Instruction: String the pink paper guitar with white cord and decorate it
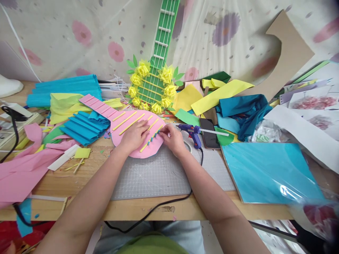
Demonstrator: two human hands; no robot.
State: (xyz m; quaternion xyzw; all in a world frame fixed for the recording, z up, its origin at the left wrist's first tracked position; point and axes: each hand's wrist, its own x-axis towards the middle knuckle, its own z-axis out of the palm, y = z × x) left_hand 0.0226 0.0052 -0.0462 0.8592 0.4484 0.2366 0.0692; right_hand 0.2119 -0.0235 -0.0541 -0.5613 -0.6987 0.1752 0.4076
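A pink paper guitar point(157, 142) lies at a slant on the grey cutting mat point(150, 180), with yellow strips across its body and pink ridges along its neck. My left hand point(135, 137) rests flat on the guitar's body, fingers stretched over the strips. Small blue pieces point(151, 139) stand in a row along the lowest strip. At the right end of that row, my right hand point(173, 139) has its thumb and fingers pinched together at the guitar's edge. Whatever is between those fingertips is too small to make out.
A purple glue gun point(194, 134) with a white glue stick lies right of my right hand, beside a phone point(209, 133). Its black cord point(159, 204) crosses the mat and table edge. A green guitar with yellow flowers point(156, 84) leans behind. Blue crepe paper point(82, 128) lies left.
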